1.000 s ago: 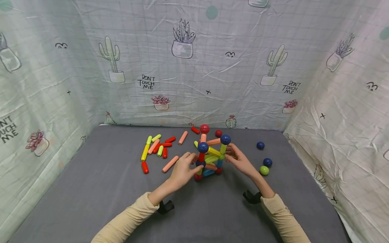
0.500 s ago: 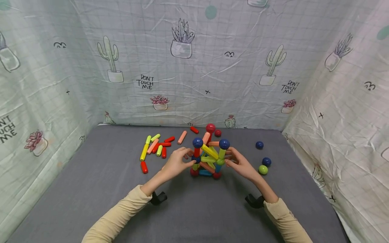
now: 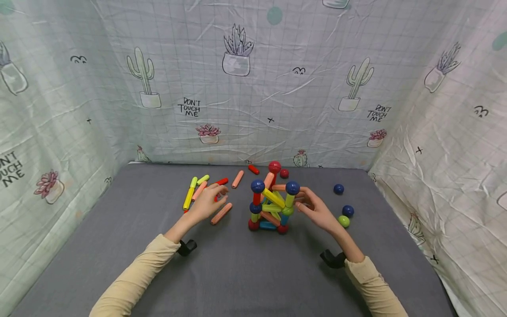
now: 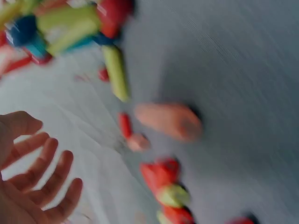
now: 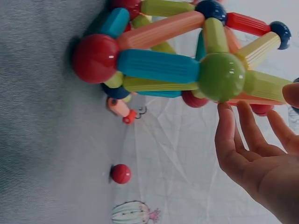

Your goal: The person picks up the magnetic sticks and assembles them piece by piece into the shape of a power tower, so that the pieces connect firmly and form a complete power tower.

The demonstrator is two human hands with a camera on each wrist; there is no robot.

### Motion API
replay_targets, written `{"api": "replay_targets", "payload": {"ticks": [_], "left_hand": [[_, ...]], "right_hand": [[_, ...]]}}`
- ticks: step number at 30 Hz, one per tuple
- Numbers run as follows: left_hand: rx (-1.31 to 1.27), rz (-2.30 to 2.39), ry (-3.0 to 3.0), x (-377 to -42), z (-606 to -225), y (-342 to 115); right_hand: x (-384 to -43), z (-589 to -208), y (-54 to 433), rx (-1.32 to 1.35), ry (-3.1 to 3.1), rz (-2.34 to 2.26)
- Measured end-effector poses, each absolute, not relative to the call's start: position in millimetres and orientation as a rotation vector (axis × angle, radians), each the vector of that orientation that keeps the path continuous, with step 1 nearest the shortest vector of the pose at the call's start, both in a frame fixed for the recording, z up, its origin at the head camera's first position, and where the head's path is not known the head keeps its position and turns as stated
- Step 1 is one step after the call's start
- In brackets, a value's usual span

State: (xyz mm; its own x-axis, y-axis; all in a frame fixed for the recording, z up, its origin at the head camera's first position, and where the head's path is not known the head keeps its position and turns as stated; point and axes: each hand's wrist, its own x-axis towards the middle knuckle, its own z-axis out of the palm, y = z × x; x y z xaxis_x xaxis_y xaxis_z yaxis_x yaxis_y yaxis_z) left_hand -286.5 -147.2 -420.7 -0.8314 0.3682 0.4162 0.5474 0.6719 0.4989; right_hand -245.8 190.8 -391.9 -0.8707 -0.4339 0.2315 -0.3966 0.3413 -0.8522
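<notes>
A tower of magnetic rods and balls (image 3: 274, 198) stands upright on the grey table, with blue balls at its front top corners and a red ball at the back. My right hand (image 3: 320, 212) is at its right side; in the right wrist view a fingertip meets the underside of the light green ball (image 5: 221, 77), and the fingers are loosely bent. To the left of the tower, my left hand (image 3: 207, 202) hovers over the loose rods, fingers spread and holding nothing in the left wrist view. A salmon rod (image 3: 221, 214) lies just beside it.
Loose yellow rods (image 3: 189, 198), red rods and salmon rods lie around the left hand, some partly hidden by it. On the right are blue balls (image 3: 348, 211) and a green ball (image 3: 343, 221). Behind the tower sits a red ball (image 3: 284, 173). A printed cloth (image 3: 253, 110) hangs behind.
The tower has turned and shifted slightly left, then stayed still. My left hand has let go of it and moved left over the loose rods. The right hand stays beside the tower.
</notes>
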Motion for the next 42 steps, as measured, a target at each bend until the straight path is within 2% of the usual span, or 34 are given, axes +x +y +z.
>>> {"api": "replay_targets", "payload": {"ticks": [10, 15, 23, 34, 37, 42], "left_hand": [[-0.781, -0.122, -2.530, -321, -461, -183], [-0.834, 0.068, -2.555, -327, -470, -188], [-0.887, 0.187, -2.620, -327, -470, -183], [-0.817, 0.205, -2.614, -323, -468, -183], [-0.784, 0.128, -2.603, -320, -458, -179], [-0.794, -0.157, -2.558, -310, -415, -156]], "right_hand": [[-243, -379, 188, -0.885, 2.548, -1.722], [-241, -378, 186, -0.910, 2.536, -1.750], [-242, -377, 185, -0.858, 2.569, -1.721], [-243, -378, 185, -0.910, 2.564, -1.733], [-243, -377, 186, -0.900, 2.579, -1.720], [-244, -376, 184, -0.846, 2.626, -1.683]]}}
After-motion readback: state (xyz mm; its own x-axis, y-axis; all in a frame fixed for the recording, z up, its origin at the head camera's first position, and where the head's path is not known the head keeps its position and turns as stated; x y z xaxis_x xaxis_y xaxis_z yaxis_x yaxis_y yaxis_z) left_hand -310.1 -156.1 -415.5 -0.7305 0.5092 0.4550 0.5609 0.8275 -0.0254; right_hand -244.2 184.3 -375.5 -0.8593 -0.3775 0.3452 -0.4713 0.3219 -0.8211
